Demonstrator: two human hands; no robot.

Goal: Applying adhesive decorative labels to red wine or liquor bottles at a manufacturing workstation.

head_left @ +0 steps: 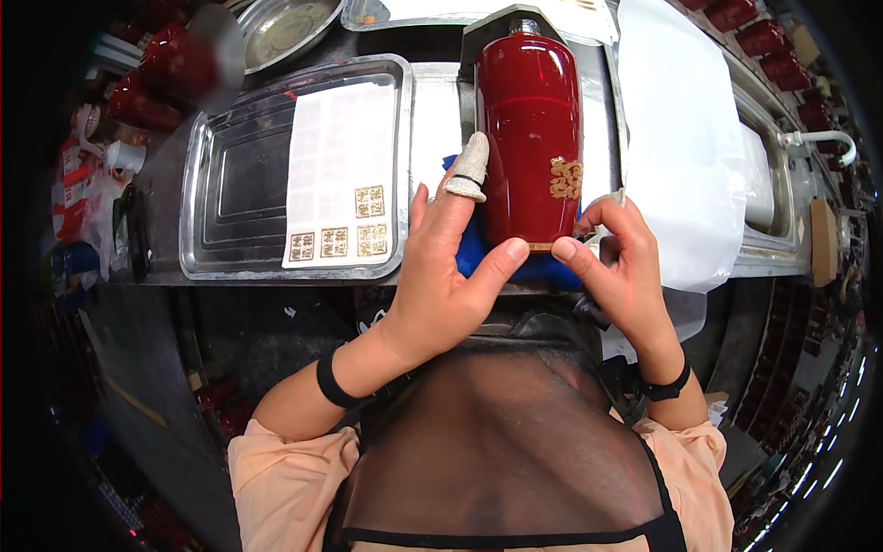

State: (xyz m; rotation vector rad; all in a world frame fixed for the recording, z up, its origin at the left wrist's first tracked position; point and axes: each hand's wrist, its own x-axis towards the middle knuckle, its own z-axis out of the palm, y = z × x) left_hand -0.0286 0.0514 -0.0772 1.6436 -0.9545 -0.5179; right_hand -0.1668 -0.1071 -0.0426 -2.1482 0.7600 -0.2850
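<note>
Sheer apron [501,451] nearest, the left hand [441,267] and right hand [630,271] hold the base of a red bottle [527,120] lying right of the steel tray [235,189], and the bottle's gold emblem [567,178] might smear should the right hand slip.

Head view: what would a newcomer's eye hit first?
The glossy red bottle, upper centre, with a gold emblem near its lower end. Then the white sheet with gold squares, lying in the metal tray at left. Last, the curved white tap, far right.
</note>
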